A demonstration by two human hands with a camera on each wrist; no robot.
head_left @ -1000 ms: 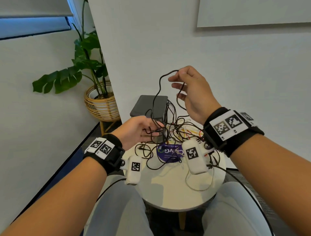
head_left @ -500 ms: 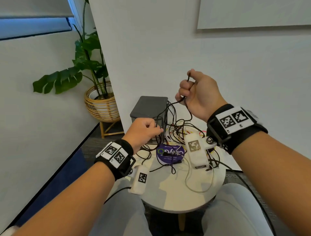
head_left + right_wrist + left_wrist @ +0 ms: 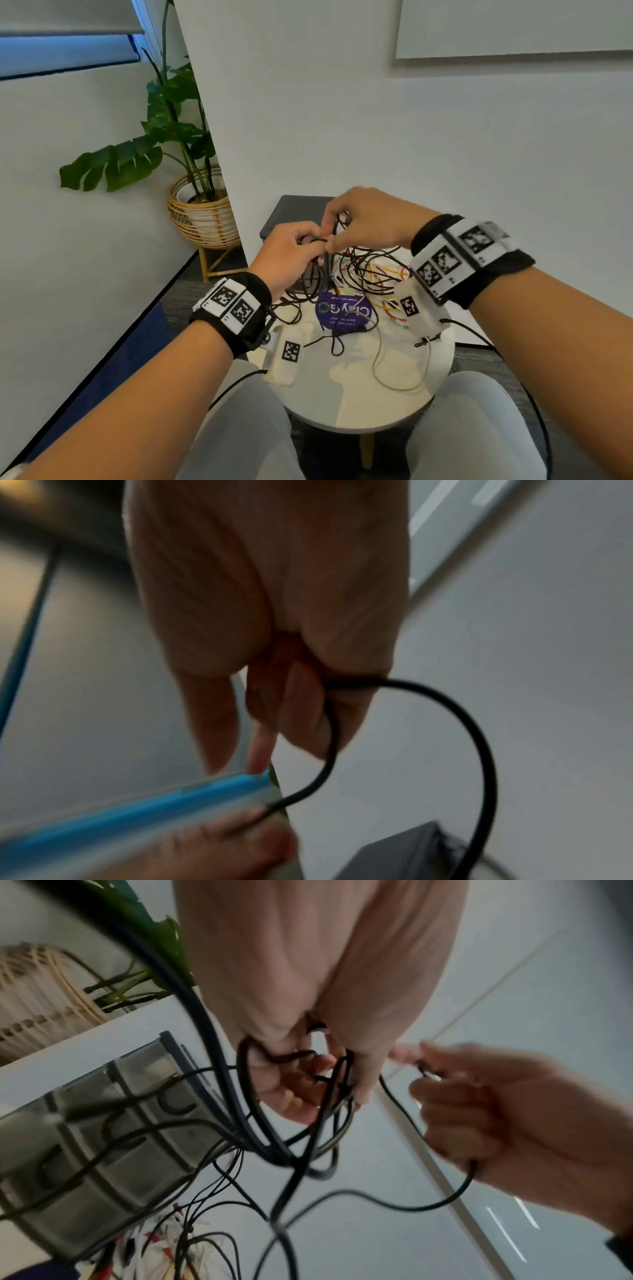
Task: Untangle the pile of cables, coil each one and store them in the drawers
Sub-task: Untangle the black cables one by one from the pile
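Note:
A tangle of thin black, red, yellow and white cables (image 3: 368,279) lies on a small round white table (image 3: 359,394). Behind it stands a grey drawer unit (image 3: 294,212), whose stacked drawer fronts (image 3: 113,1123) show in the left wrist view. My left hand (image 3: 291,255) grips several loops of black cable (image 3: 308,1110) above the pile. My right hand (image 3: 366,219) meets it from the right and pinches one strand of the same black cable (image 3: 445,704) in curled fingers. Both hands hover just in front of the drawer unit.
A purple round sticker (image 3: 344,311) lies on the table under the cables. A potted plant in a wicker basket (image 3: 202,216) stands on the floor at the left behind a wall corner. My knees (image 3: 246,428) flank the table's near edge. A white wall rises directly behind.
My right hand has come down and leftward from its raised position to meet the left hand. The left hand rose a little and now holds gathered cable loops.

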